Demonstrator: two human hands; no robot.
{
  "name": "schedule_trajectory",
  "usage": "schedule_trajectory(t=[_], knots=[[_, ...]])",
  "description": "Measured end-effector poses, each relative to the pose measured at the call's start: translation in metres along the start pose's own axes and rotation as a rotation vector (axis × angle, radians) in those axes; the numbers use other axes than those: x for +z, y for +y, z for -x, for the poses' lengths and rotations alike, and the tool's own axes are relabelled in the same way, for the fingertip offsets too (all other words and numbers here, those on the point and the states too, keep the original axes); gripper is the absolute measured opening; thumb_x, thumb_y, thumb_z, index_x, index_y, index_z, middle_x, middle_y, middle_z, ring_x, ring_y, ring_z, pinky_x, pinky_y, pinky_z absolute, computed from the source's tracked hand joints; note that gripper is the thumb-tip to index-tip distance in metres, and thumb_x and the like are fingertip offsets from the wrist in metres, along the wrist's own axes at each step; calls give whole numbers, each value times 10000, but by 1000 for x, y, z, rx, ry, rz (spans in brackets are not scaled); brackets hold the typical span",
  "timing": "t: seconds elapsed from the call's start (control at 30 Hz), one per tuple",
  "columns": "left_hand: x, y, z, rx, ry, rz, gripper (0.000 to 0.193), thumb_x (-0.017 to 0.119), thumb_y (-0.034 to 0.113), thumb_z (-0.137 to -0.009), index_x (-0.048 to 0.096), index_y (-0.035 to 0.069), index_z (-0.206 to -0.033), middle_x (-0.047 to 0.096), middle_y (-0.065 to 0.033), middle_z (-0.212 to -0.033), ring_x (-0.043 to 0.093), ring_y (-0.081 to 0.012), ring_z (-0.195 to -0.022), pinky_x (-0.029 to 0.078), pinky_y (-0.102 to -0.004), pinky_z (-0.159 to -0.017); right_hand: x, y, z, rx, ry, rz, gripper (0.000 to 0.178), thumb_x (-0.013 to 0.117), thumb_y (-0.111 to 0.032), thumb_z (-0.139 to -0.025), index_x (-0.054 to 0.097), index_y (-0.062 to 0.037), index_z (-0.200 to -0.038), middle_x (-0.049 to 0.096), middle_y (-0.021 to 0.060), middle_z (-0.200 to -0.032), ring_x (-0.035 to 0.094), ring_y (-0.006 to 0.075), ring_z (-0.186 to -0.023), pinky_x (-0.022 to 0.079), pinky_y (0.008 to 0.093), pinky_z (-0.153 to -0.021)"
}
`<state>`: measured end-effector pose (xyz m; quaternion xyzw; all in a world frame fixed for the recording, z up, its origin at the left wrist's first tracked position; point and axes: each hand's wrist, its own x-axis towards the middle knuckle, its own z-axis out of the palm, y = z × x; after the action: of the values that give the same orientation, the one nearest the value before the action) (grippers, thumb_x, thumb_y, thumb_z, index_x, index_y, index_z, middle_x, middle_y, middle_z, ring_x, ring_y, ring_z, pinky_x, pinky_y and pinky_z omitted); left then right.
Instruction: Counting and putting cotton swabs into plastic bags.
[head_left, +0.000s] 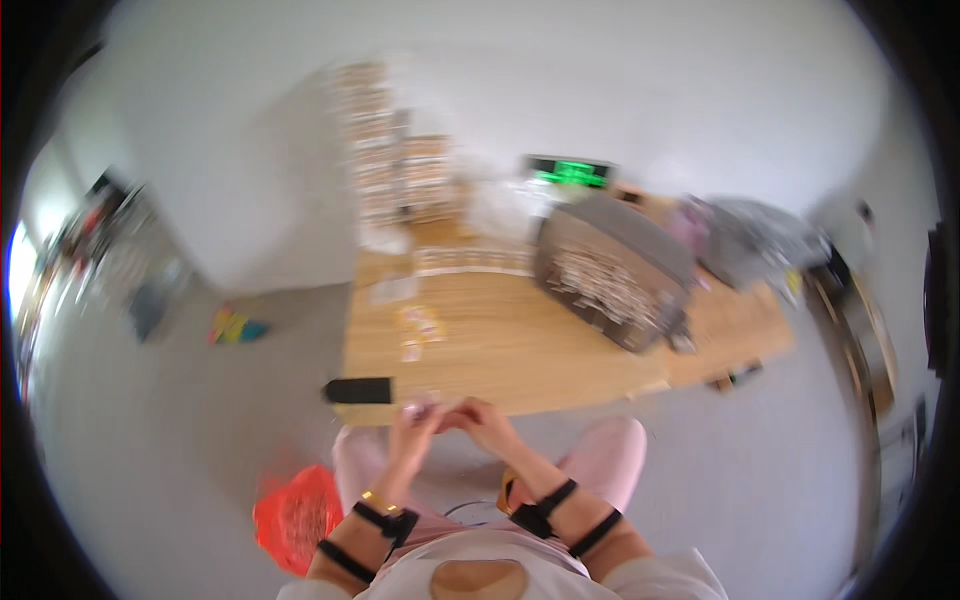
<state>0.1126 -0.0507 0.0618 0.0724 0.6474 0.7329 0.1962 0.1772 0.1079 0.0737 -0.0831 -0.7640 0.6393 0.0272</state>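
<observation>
My left hand (pixel 414 428) and my right hand (pixel 484 424) meet just past the table's front edge, above my lap. Both are closed, fingertips together. A small pale, shiny thing (pixel 420 409) shows at the left fingers, too blurred to name; whatever the right fingers pinch is hidden. Nearest to them on the wooden table (pixel 520 375) is a flat black object (pixel 360 391) at the left corner. Beyond it lie several small yellow-and-white pieces (pixel 420 325). A grey bin (pixel 620 222), tilted toward me, holds a heap of small whitish-brown pieces (pixel 605 285).
Tall stacks of small packs (pixel 368 150) stand at the back left, beside a row of pale pieces (pixel 472 262). A green-lit display (pixel 575 173) and clear plastic bags (pixel 755 235) are at the back. A red plastic bag (pixel 300 520) sits on the floor by my left leg.
</observation>
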Motion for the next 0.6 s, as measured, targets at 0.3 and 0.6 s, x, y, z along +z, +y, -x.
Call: schedule_trajectory(t=[0.3,0.6], knots=[[-29,23,16,676,323,-734,221,696,182,-944,624,19,-1076,659,-58,-825,644,-169,-728,507,-318,-661,-10,-25,30,30,176,-6,254,754,-249,-911,664,-16,-864,672,71,-743,602,137,-676,479,314,-624],[-8,61,46,380,-117,-638,260,626,163,-996,636,-40,-834,634,-59,-681,614,-110,-638,469,-264,-592,26,-41,37,-244,139,173,208,735,-191,-845,626,-14,-833,671,168,-762,655,324,-720,500,416,-655]])
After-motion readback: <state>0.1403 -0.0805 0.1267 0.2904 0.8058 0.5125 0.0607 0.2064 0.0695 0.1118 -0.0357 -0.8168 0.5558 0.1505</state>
